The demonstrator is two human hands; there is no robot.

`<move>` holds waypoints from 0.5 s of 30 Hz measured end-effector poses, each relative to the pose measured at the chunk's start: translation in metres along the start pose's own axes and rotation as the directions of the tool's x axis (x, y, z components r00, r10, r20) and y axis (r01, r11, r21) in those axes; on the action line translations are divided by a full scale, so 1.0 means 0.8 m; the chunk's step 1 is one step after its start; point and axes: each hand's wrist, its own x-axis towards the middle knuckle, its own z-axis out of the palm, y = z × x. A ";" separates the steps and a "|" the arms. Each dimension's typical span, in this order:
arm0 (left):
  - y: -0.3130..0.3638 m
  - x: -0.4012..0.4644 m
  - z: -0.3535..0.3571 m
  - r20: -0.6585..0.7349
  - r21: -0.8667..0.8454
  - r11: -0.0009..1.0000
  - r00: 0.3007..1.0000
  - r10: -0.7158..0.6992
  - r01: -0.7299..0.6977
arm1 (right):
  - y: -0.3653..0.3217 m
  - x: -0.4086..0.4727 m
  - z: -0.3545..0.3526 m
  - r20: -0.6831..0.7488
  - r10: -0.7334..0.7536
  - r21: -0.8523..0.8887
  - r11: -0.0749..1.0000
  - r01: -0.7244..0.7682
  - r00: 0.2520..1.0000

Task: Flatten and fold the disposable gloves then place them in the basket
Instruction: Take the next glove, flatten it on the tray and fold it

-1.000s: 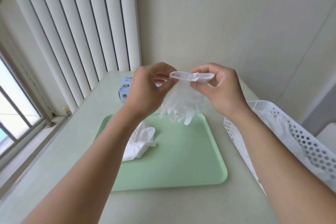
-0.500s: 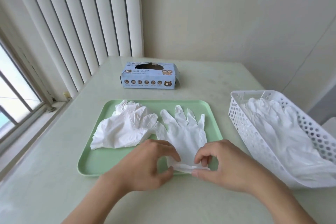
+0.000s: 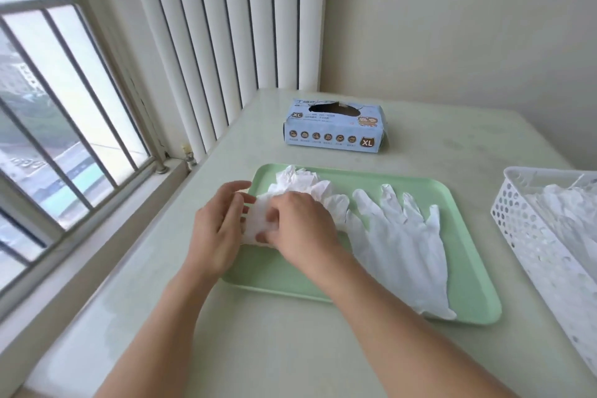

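Observation:
A crumpled white glove (image 3: 303, 186) lies at the left end of the green tray (image 3: 468, 294). My right hand (image 3: 300, 229) reaches across and grips its near part with curled fingers. Beside the tray's left edge, my left hand (image 3: 216, 229) touches the same glove with its fingers extended. One flattened white glove (image 3: 400, 242) lies spread on the tray's right half, fingers pointing away from me. The white perforated basket (image 3: 523, 236) stands at the right with several white gloves (image 3: 568, 220) inside.
A light blue XL glove box (image 3: 334, 132) sits behind the tray on the pale table (image 3: 258, 349). A window with bars and vertical blinds (image 3: 206, 42) line the left side. Walls close off the back and the right.
Both hands let go of the flattened glove's cuff at the tray's near edge and moved left to the crumpled glove. The view has shifted left.

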 end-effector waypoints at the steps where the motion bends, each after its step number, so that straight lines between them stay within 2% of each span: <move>1: -0.002 -0.001 0.000 0.021 0.005 1.000 1.000 0.012 -0.012 | 0.009 0.006 0.005 0.015 0.036 0.065 0.997 -0.037 0.999; 3: -0.005 0.001 -0.004 0.061 0.028 0.999 0.998 0.036 -0.038 | 0.031 0.010 0.007 0.055 0.089 0.319 0.942 -0.102 0.994; 5: -0.004 0.003 -0.005 0.076 0.011 0.999 0.996 0.037 -0.038 | 0.046 0.008 -0.001 0.136 0.121 0.613 0.770 -0.179 0.983; 6: -0.003 0.006 -0.005 0.077 0.003 0.999 0.996 0.034 -0.034 | 0.051 0.008 -0.005 0.171 0.136 0.705 0.675 -0.217 0.976; 9: -0.001 0.012 -0.002 0.127 0.053 0.997 0.990 0.054 -0.061 | 0.059 0.001 -0.014 0.177 0.169 0.812 0.532 -0.241 0.970; 12: -0.009 0.013 0.002 0.223 0.210 0.967 0.970 0.099 -0.147 | 0.060 -0.010 -0.028 0.102 0.191 0.885 0.432 -0.177 0.976; 13: -0.011 0.012 0.003 0.247 0.258 0.950 0.963 0.110 -0.175 | 0.060 -0.014 -0.036 0.076 0.208 0.923 0.356 -0.148 0.975; 15: -0.009 0.008 0.001 0.230 0.293 0.931 0.961 0.152 -0.218 | 0.063 -0.022 -0.058 0.067 0.251 0.991 0.094 -0.094 0.966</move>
